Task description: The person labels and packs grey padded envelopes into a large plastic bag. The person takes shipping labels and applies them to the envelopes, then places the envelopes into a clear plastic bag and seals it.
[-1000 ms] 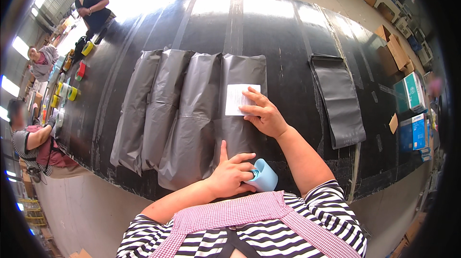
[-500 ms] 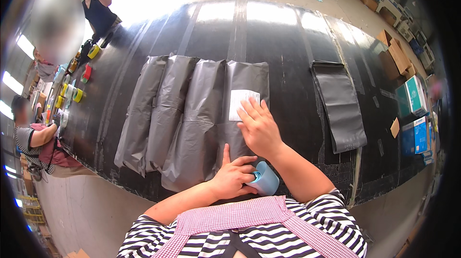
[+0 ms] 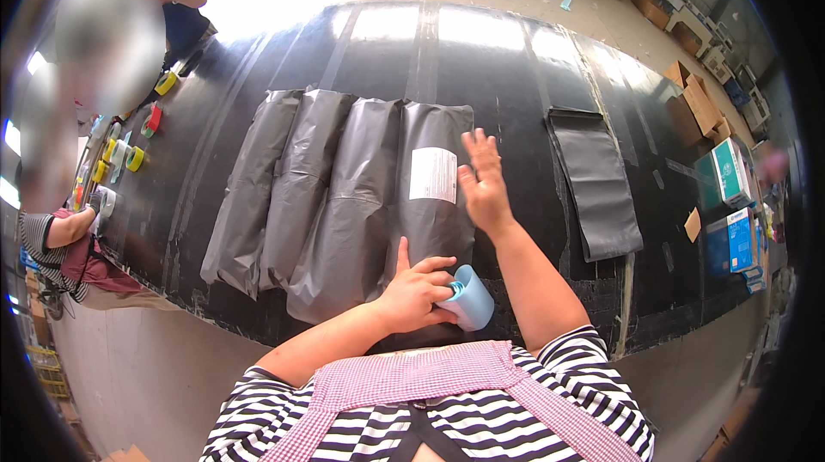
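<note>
Four-sided grey plastic mailing bags, filled and plump, lie side by side; the rightmost bag (image 3: 430, 128) bears a white label (image 3: 433, 176) stuck on its upper half. My right hand (image 3: 486, 191) is at that bag's right edge, fingers stretched out and spread, holding nothing. Over the bag's lower end, my left hand (image 3: 416, 297) has its fingers around a light blue roll of labels (image 3: 473, 299), with its index finger pointing up the bag. Left of it lie the other bags, the nearest grey bag (image 3: 348, 204) among them.
A stack of flat grey bags (image 3: 595, 183) lies right of my right hand on the black table (image 3: 516, 84). Tape rolls (image 3: 134, 159) line the left edge, where people stand. Teal and blue boxes (image 3: 740, 240) and cardboard (image 3: 700, 105) are at the right.
My right hand has lifted off the label and moved right to the bag's edge, fingers spread. My left hand still holds the roll in nearly the same place.
</note>
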{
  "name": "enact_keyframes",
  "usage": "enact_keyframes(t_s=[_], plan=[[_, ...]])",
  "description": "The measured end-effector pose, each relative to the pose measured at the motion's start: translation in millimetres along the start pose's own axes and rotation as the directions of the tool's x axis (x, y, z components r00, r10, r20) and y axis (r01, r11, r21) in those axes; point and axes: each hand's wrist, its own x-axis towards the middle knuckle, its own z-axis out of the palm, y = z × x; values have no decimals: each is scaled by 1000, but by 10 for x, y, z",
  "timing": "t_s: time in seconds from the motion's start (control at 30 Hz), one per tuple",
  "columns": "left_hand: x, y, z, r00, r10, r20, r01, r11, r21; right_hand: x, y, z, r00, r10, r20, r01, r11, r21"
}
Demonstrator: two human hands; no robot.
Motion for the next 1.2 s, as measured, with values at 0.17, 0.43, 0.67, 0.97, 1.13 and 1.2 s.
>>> enact_keyframes(t_s=[0.17,0.43,0.67,0.97,1.13,1.2], plan=[[50,66,-23,1000,28,-11,-28,999,-39,-170,89,100,954,26,300,-66,990,122],[-283,-18,-498,807,-589,-51,59,166,-984,-892,-1398,-704,824,-543,161,541,839,60],[-662,64,-903,896,-431,108,42,-159,-986,-1166,-1706,-138,982,-162,99,152,983,102],[-1170,-74,-915,834,-539,-118,78,328,-942,-1058,-2109,245,971,-235,35,232,970,78],[-1312,-122,-1038,820,-541,-189,91,449,-889,-971,-2157,441,933,-356,41,358,932,-57],[-1326,-166,-1066,825,-500,-263,66,548,-834,-922,-2102,540,960,-279,37,276,958,80]])
